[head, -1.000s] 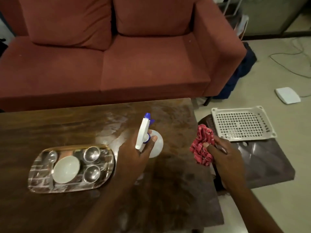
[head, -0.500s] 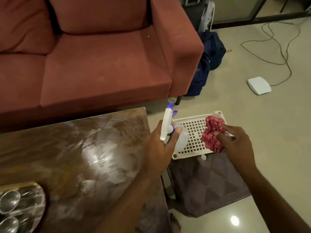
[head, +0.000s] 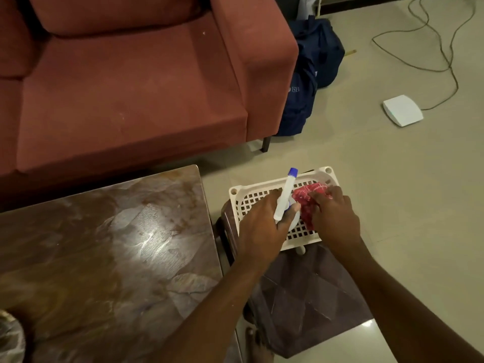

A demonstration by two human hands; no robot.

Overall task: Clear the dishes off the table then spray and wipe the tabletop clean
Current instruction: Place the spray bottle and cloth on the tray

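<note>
My left hand (head: 262,226) grips a white spray bottle (head: 285,197) with a blue nozzle, held over a white perforated plastic basket (head: 248,203). My right hand (head: 334,217) holds a red patterned cloth (head: 305,199) down inside the same basket, right beside the bottle. The basket sits on a dark stool (head: 301,297) to the right of the wooden table (head: 104,258). The tabletop shows wet, shiny streaks. A sliver of the steel tray (head: 10,336) with dishes shows at the table's bottom left corner.
A red sofa (head: 131,87) stands behind the table. A dark blue bag (head: 306,82) leans against the sofa's arm. A white box (head: 402,110) with a cable lies on the tiled floor at the right. My bare foot (head: 258,344) shows under the table's edge.
Both hands have moved right from above the table to the basket and dropped lower into it. The view has swung right, so the tray is nearly out of sight.
</note>
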